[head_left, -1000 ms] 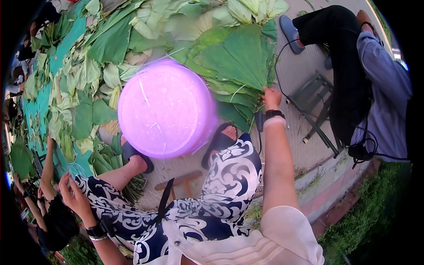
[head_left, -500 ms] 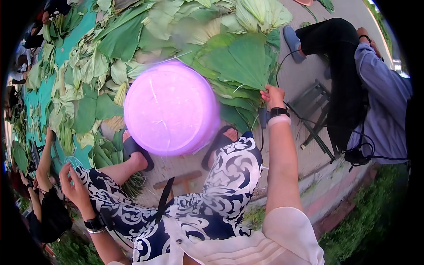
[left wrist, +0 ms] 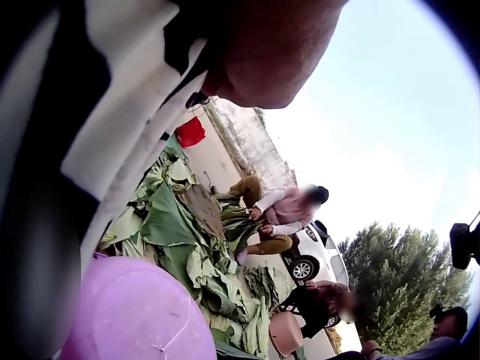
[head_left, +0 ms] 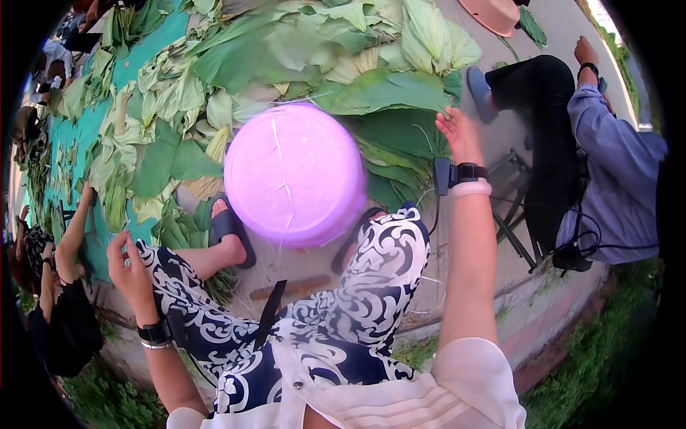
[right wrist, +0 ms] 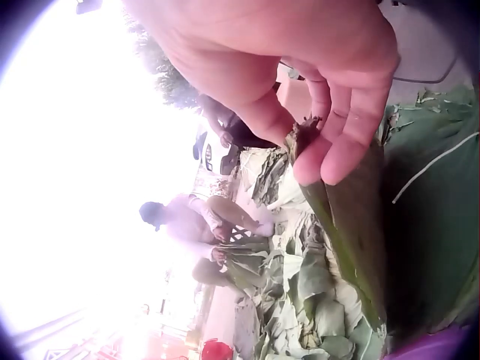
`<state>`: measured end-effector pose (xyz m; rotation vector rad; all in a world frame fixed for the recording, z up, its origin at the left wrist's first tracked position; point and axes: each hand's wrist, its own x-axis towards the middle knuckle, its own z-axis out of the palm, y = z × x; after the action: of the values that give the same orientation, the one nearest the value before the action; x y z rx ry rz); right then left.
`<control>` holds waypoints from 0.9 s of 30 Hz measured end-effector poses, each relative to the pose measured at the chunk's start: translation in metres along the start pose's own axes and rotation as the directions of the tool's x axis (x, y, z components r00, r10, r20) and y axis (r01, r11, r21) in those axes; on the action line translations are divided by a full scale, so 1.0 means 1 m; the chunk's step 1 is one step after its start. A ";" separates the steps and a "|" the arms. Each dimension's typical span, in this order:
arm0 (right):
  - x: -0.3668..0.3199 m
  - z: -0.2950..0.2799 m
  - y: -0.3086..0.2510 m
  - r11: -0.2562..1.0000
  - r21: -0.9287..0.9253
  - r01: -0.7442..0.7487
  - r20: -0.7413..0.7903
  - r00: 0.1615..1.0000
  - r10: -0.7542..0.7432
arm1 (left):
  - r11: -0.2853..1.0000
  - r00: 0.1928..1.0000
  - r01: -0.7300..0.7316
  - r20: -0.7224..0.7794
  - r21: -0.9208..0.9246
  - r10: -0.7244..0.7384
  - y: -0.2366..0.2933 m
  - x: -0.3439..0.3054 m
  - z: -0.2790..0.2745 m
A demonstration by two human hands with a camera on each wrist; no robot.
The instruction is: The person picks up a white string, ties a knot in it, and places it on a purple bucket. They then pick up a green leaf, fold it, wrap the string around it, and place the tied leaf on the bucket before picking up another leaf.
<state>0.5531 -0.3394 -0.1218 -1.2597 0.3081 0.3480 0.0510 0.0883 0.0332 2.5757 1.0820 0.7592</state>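
My right hand [head_left: 463, 139] pinches the tip of a large green lotus leaf [head_left: 379, 93] between thumb and fingers. In the right wrist view the gripped leaf [right wrist: 349, 232] hangs folded below the fingertips. Beneath it is a stack of darker green leaves [head_left: 396, 136]. An upturned purple basin [head_left: 293, 171] stands between the feet, with a thin white string [head_left: 279, 161] across its top. Over the left thigh, my left hand [head_left: 130, 275] hovers with loosely bent fingers and nothing in it. The left wrist view shows mostly patterned trouser cloth [left wrist: 112, 112] and part of that hand.
Many loose leaves [head_left: 164, 157] cover the green ground sheet [head_left: 132, 68]. On the right, a seated person [head_left: 607, 157] is close to a folding stool [head_left: 511, 171]. A pinkish basin [head_left: 493, 14] stands farther off. Another person [left wrist: 281, 210] handles leaves across the pile.
My right hand has moved forward, raising the leaf tip off the stack, and the leaf now shows more edge-on. The head view has shifted; my left hand stays near the left thigh.
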 end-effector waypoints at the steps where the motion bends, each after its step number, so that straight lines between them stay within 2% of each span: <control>1: -0.011 0.010 -0.012 1.000 0.013 0.022 0.029 0.999 -0.022 | 1.000 1.000 0.007 -0.004 -0.003 -0.007 -0.001 -0.001 0.000; 3: -0.035 0.032 -0.036 0.997 0.041 0.061 0.093 0.994 -0.065 | 1.000 1.000 0.030 -0.008 -0.003 -0.030 -0.002 -0.002 -0.002; 7: -0.064 0.063 -0.068 0.991 0.107 0.086 0.138 0.985 -0.101 | 0.999 0.998 -0.003 -0.058 -0.043 0.001 0.006 -0.002 -0.005; 11: -0.113 0.102 -0.094 0.969 0.212 0.128 0.191 0.967 -0.169 | 0.997 0.997 0.028 -0.065 -0.074 -0.033 0.001 -0.005 -0.010; 15: -0.162 0.133 -0.098 0.946 0.291 0.146 0.219 0.952 -0.215 | 0.996 0.992 0.037 -0.113 -0.086 -0.046 -0.010 -0.008 -0.011; 18: -0.215 0.152 -0.087 0.922 0.370 0.116 0.268 0.937 -0.226 | 0.997 0.989 0.016 -0.146 -0.069 -0.026 -0.020 -0.010 -0.013; 22: -0.263 0.157 -0.053 0.906 0.421 0.039 0.246 0.957 -0.155 | 0.996 0.983 0.014 -0.179 -0.092 -0.030 -0.030 -0.016 -0.015; 27: -0.317 0.152 0.044 0.906 0.380 -0.188 0.247 0.964 0.096 | 0.997 0.976 0.005 -0.216 -0.081 -0.022 -0.036 -0.021 -0.018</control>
<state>0.2523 -0.2090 0.0130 -0.7857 0.2631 0.5199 0.0071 0.0991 0.0259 2.4594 1.1038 1.0782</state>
